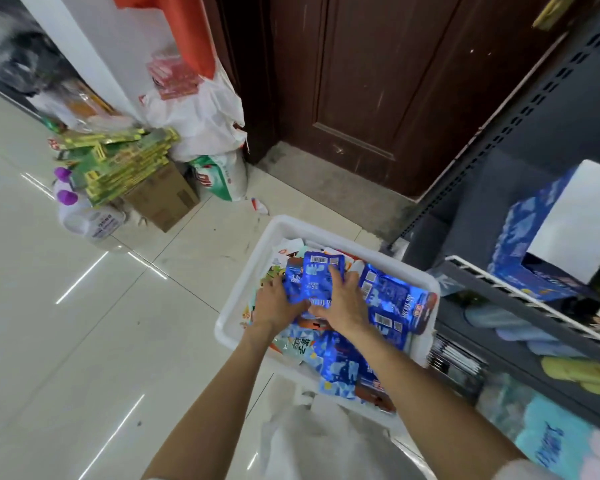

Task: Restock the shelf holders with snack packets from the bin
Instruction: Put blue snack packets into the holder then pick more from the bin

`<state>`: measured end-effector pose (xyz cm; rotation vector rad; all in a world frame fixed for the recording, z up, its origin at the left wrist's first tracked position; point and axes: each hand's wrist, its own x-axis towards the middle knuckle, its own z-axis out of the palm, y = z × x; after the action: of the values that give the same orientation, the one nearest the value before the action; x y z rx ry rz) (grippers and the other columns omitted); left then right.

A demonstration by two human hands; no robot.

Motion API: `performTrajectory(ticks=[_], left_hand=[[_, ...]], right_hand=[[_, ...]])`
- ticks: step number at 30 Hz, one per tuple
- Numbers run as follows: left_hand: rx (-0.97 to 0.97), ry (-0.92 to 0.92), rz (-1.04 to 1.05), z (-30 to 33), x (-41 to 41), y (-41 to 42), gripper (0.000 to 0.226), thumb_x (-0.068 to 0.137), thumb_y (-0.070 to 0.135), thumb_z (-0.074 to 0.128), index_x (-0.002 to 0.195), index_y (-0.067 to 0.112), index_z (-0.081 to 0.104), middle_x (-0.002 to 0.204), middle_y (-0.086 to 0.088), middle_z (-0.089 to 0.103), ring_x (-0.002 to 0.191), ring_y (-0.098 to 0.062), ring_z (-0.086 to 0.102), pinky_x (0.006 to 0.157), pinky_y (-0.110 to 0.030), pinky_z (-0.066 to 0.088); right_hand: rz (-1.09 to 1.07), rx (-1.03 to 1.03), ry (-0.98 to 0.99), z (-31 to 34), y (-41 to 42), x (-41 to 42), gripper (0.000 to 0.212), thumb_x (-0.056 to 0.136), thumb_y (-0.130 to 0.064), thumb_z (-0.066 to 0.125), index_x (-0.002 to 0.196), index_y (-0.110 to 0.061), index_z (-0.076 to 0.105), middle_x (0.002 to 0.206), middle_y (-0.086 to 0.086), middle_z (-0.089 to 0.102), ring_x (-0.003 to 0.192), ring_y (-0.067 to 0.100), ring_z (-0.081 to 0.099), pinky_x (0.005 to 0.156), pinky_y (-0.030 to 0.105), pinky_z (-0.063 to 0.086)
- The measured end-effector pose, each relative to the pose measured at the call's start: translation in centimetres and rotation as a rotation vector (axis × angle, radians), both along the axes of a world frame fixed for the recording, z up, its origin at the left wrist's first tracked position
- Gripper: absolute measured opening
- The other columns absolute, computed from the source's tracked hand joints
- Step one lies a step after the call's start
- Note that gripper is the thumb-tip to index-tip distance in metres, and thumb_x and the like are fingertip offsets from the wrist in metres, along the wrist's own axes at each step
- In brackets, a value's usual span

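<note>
**Both hands in the bin**

We see the left hand (277, 306) and right hand (343, 299) gripping a small stack of blue snack packets (314, 280) together, just above the heap inside the white bin (243, 282) on the tiled floor (84, 323). The dark shelf (520, 299) stands just beside it, right.

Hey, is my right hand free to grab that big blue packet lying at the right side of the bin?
Probably not yet. The right hand and left hand both grip a small blue packet; the big blue packet lies uncovered just beside it.
</note>
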<state>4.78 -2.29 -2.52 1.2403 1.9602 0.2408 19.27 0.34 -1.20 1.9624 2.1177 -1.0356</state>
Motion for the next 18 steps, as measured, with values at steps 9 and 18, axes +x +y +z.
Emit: performTrajectory(ticks=[9,18], left_hand=[[0.191,-0.362,0.034,1.3,0.9,-0.1,0.055,0.086,0.01,0.065,0.128,0.015,0.029,0.108,-0.009,0.067,0.082,-0.026,0.066,0.071,-0.036,0.054],[0.204,-0.797,0.403,6.4,-2.7,-2.6,0.052,0.088,0.002,0.063,0.123,0.031,0.036,0.103,-0.004,0.07,0.079,-0.025,0.072,0.063,-0.039,0.06]], right_hand=[[-0.132,-0.075,0.333,1.0,0.3,0.9,0.073,0.082,-0.024,0.073,0.143,-0.024,0.034,0.131,0.008,0.043,0.115,0.021,0.05,0.098,0.034,0.043],[-0.348,0.034,0.67,5.3,-0.2,1.2,0.054,0.09,-0.018,0.063,0.137,-0.025,0.039,0.133,-0.001,0.041,0.105,0.007,0.053,0.073,0.012,0.046]])
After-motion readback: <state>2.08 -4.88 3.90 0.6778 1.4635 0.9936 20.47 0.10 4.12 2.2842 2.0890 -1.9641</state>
